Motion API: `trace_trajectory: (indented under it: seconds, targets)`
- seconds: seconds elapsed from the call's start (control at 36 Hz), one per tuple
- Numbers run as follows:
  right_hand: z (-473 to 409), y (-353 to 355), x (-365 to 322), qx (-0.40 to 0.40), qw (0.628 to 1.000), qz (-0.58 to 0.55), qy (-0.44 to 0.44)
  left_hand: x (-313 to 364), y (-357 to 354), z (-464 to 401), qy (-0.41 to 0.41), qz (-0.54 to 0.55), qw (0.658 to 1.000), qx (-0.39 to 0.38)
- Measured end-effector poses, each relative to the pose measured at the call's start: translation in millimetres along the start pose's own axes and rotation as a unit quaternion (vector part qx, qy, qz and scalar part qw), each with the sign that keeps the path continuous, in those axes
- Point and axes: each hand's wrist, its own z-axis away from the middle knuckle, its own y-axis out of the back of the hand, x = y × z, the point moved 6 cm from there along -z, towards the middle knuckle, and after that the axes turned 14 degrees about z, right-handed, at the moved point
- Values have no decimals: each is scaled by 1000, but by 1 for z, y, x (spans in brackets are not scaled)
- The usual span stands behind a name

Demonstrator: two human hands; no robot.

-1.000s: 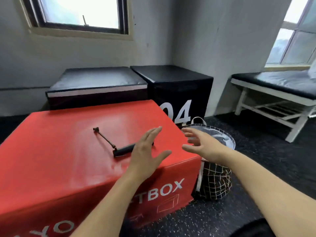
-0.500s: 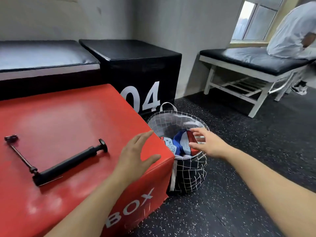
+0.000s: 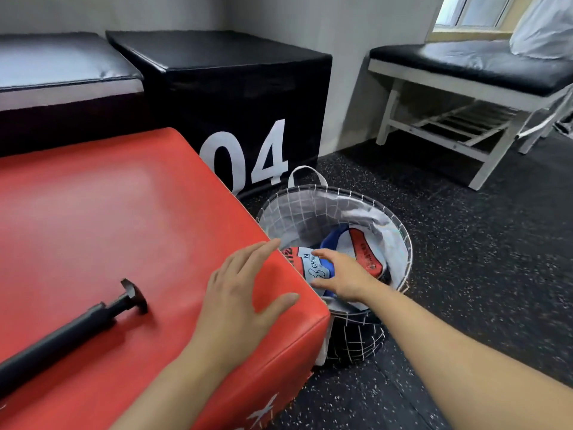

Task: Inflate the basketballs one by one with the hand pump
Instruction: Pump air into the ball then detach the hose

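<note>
Right hand (image 3: 341, 276) reaching into basket (image 3: 400, 243), fingers loosely spread on deflated ball (image 3: 313, 266), no grip evident.
Left hand (image 3: 238, 293) flat, empty, over red box (image 3: 108, 228); hand pump (image 3: 71, 333) lying there; speckled black floor (image 3: 480, 274).

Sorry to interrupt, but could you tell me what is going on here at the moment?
A person is reaching into the basket on the floor with the right hand, which is on a deflated red, white and blue ball. The left hand lies flat and open near the corner of the red box. The hand pump lies untouched on that box, so no pumping has started.
</note>
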Motion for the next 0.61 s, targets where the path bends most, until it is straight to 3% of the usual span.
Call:
trace_trajectory:
  seconds: [0.28, 0.44, 0.61]
  targets:
    - [-33, -33, 8, 30, 997, 59, -38, -1, 0, 1, -2, -3, 1000, 5]
    - [-24, -28, 10, 104, 992, 58, -50, 0, 2, 1, 11, 8, 1000, 0]
    - [9, 16, 6, 249, 967, -1, -52, 0, 5, 3, 15, 27, 1000, 4]
